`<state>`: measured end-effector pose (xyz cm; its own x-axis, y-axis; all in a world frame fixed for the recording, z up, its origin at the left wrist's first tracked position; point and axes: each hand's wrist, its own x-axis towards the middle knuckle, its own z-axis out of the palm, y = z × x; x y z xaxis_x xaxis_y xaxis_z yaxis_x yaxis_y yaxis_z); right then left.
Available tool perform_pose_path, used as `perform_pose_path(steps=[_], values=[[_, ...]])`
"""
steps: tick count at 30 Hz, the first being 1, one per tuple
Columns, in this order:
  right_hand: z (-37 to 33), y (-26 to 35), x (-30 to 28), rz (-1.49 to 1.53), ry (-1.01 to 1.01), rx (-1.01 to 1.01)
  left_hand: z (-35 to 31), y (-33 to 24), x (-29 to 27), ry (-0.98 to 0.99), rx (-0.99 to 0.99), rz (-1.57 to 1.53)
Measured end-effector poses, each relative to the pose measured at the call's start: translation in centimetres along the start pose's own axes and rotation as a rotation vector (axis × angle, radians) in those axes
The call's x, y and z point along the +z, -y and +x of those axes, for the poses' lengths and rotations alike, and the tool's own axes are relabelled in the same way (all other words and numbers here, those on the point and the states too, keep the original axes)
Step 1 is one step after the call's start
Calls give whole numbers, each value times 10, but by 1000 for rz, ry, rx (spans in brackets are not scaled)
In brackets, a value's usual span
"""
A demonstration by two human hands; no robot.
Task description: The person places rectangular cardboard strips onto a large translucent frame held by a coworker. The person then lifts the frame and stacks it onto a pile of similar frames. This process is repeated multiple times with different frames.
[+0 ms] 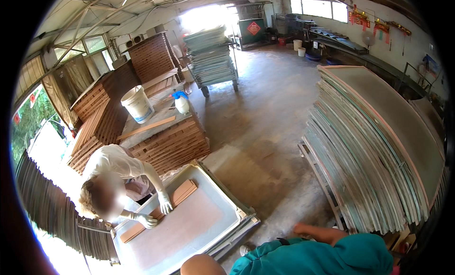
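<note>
The person's own bare forearm (324,233) lies across the near edge, reaching left out of a teal sleeve (360,253); whether the right hand at its end is released or clenched cannot be told, and the left hand is out of view. The shallow white tray (222,192) lies on the floor just left of it, long axis running near-left to far-right. A co-worker's gloved hands (165,206) press a wooden board (182,193) at its far side.
</note>
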<state>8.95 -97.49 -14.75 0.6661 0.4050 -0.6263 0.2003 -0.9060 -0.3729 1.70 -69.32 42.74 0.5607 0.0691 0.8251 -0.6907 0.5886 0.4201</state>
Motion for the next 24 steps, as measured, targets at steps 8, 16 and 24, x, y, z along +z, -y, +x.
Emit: perform_pose_path(steps=[8,16,24], values=[[-18,17,8,262,-291,-264,-2,-13,7,-10,79,139],[6,-45,8,-550,264,-208,-3,-11,14,-16,173,134],[28,-53,39,-364,119,-66,2,-11,16,-30,261,136]])
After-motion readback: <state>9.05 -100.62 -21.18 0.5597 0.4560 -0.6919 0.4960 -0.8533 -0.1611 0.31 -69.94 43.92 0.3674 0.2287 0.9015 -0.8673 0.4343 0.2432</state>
